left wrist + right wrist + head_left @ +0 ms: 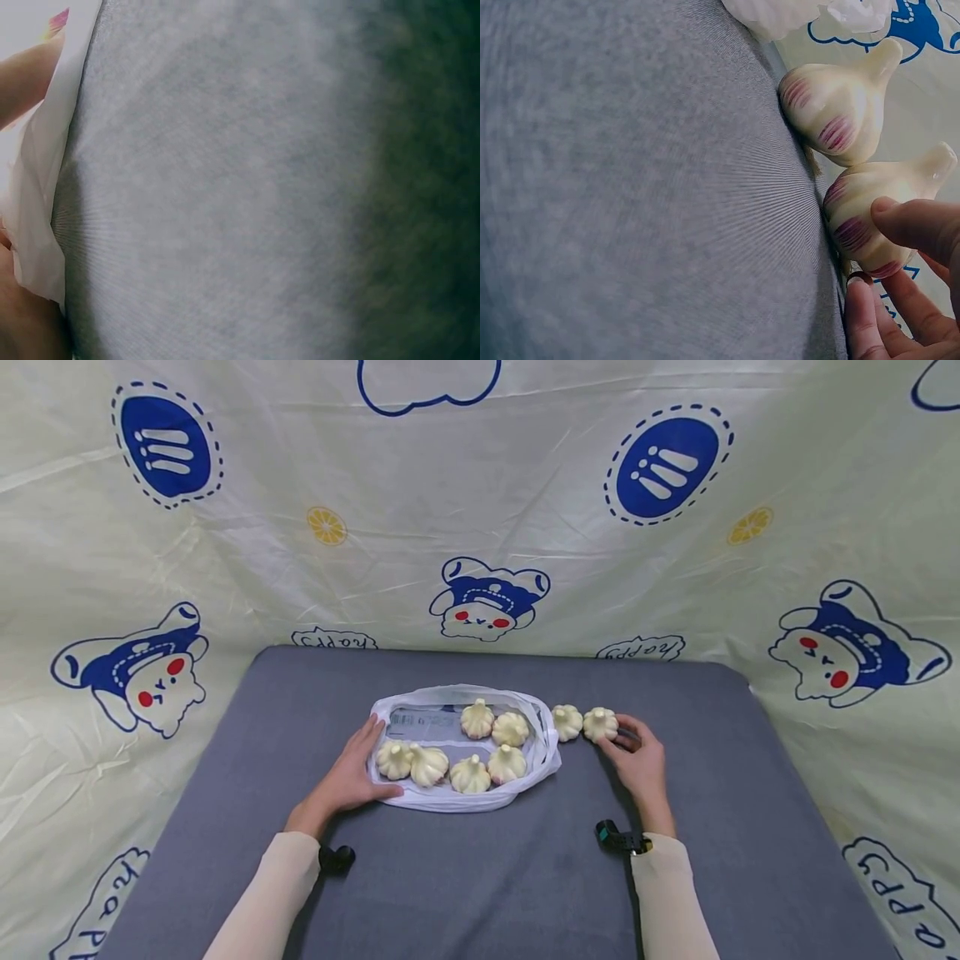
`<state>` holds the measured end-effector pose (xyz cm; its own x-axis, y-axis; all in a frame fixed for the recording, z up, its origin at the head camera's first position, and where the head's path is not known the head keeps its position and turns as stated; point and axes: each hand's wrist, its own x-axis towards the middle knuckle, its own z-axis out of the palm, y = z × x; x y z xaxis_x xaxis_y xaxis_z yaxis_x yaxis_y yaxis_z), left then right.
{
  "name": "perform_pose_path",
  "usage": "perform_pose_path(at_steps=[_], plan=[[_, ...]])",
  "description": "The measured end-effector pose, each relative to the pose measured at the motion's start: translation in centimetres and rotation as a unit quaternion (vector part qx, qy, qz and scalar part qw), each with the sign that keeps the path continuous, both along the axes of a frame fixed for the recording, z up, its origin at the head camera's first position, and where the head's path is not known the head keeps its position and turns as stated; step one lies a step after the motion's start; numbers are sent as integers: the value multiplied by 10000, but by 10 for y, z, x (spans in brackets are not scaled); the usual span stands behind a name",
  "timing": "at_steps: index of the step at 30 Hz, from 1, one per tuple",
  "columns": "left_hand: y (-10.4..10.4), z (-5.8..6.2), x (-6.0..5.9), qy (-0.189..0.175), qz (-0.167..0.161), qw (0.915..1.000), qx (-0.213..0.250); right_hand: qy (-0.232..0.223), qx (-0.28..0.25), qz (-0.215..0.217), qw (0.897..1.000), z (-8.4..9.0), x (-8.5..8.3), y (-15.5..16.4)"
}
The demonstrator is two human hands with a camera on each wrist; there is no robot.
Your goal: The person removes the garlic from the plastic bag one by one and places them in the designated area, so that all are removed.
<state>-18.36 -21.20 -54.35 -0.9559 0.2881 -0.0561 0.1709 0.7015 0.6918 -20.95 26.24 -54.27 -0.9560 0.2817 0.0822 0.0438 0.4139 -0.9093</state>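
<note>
A white plastic bag (457,803) lies with its mouth spread wide on the table, several garlic bulbs (469,774) inside. At its left end my left hand (352,775) holds the rim, thumb at the front corner and fingers along the far left side. In the left wrist view the thumb (28,81) lies against the white plastic. Right of the bag, two garlic bulbs stand side by side. My right hand (637,762) pinches the outer garlic bulb (881,217) between thumb and fingers. The inner garlic bulb (836,109) sits between it and the bag.
A grey cloth (480,877) covers the table, and a pale printed curtain (480,510) hangs behind and at both sides. Black cameras are strapped at the left wrist (337,860) and right wrist (618,837). A printed label panel (423,721) shows within the bag.
</note>
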Motion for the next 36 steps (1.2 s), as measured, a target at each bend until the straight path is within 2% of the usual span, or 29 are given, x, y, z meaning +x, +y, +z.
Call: perform_pose_path(at_steps=[13, 31, 36], plan=[[0, 1, 1, 13, -10, 10000, -5, 5, -64, -63, 10000, 1, 0, -2], [0, 0, 0, 41, -37, 9999, 94, 36, -190, 102, 9998, 1, 0, -2], [0, 1, 0, 28, -57, 9999, 89, 62, 80, 147, 9998, 8, 4, 0]])
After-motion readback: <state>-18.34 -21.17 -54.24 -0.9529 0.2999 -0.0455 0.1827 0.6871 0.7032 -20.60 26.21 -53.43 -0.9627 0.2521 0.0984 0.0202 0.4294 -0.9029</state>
